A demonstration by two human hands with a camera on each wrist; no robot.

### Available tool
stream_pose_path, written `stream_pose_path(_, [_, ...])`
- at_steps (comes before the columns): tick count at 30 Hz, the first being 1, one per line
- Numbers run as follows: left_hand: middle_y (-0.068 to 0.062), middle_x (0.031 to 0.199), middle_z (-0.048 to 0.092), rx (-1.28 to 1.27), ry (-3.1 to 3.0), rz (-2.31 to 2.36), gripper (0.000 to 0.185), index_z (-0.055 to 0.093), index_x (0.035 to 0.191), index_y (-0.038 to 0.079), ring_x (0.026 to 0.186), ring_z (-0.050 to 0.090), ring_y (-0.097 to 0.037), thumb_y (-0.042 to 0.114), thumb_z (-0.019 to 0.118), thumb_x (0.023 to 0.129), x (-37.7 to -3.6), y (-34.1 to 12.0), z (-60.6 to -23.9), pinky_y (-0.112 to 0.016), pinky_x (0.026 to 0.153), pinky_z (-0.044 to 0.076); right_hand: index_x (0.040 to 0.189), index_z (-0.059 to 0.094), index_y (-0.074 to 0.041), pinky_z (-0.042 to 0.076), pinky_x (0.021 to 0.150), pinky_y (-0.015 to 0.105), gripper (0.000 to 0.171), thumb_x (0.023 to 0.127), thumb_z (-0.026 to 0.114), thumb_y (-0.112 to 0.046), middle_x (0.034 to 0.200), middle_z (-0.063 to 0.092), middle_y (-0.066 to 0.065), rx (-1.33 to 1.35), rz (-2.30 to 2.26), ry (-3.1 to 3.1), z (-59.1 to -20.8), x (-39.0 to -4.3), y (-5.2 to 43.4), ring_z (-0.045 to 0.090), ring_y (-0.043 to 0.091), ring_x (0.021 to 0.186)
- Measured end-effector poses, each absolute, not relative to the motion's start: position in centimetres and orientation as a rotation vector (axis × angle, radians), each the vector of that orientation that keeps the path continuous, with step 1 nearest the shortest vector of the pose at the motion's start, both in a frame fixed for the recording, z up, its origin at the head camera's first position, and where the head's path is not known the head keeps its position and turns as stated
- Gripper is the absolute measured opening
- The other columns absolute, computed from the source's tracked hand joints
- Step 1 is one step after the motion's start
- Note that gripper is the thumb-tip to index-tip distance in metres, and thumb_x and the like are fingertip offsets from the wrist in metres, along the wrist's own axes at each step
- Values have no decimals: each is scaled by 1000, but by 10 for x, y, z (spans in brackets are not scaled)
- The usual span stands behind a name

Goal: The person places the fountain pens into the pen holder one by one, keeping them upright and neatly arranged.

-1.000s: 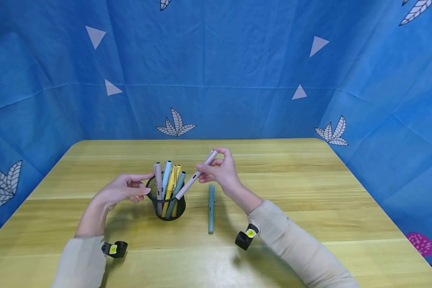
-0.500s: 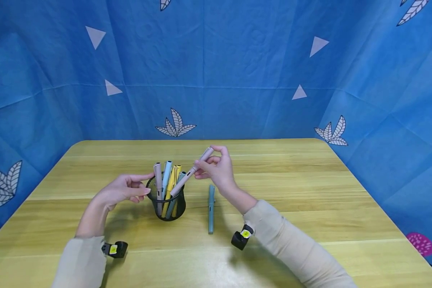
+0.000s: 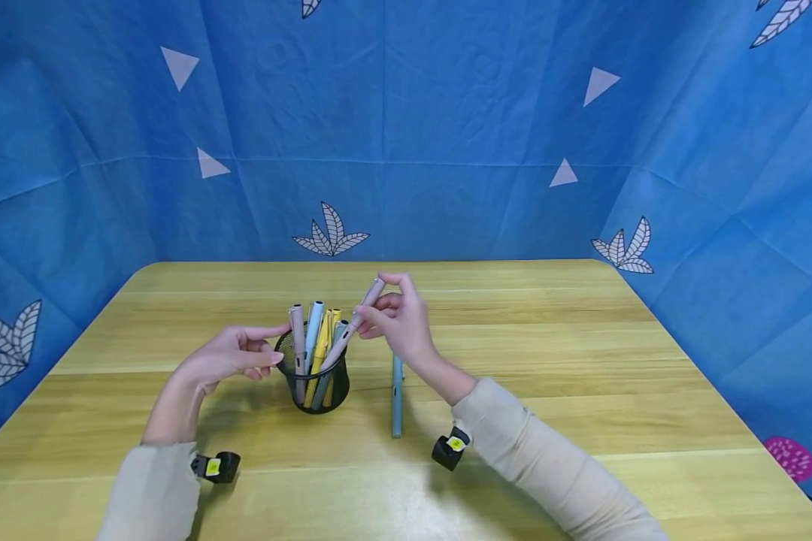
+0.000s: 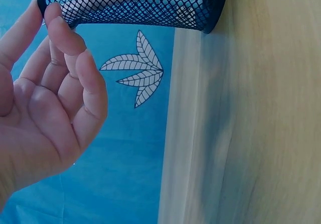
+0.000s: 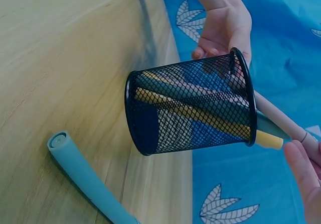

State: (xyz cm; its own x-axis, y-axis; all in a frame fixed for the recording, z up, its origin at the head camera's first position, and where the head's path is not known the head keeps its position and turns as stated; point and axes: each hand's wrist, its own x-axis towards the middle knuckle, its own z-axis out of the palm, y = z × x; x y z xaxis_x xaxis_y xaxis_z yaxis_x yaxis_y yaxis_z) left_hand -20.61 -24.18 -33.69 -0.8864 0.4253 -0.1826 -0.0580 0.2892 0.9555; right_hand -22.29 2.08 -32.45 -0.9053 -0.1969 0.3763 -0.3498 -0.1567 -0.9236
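A black mesh pen holder (image 3: 339, 390) stands upright on the table with several pens in it: lilac (image 3: 298, 330), light blue (image 3: 314, 319), yellow and teal. My left hand (image 3: 225, 353) pinches its rim between thumb and index finger, as the left wrist view shows on the mesh wall (image 4: 145, 10). With fingers and thumb, my right hand (image 3: 406, 323) holds a pale lilac pen (image 3: 342, 344) slanted over the holder, its lower end inside the rim. In the right wrist view, that pen (image 5: 279, 114) leans out past the mesh.
A teal pen (image 3: 397, 398) lies on the wooden table (image 3: 548, 338), right of the holder and partly under my right hand. Blue patterned cloth (image 3: 433, 210) hangs behind and along both sides of the table.
My right hand has moved left with the lilac pen, whose lower end has passed from the holder's rim to inside it. The left hand keeps its place at the rim.
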Motion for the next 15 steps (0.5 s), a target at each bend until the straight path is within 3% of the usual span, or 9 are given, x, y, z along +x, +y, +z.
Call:
stream_pose_path(7, [-10,76,59,332,2157,1633,64,27,135,-5,58,52,-13,10,62,84,-205,-241,-336,-29,60,48,120,39,6,51,52,35,44,82,59,6,80,60,27,780,2061,-2030,-327,-219,16,60,37,59])
stream_pose_path(15, [-10,76,59,334,2161,1636,64,27,135,-7,58,52,-13,9,61,84,-204,-241,-334,-29,59,48,114,42,13,51,55,39,37,81,58,10,82,59,30,892,1934,-2089,-307,-198,13,58,42,63])
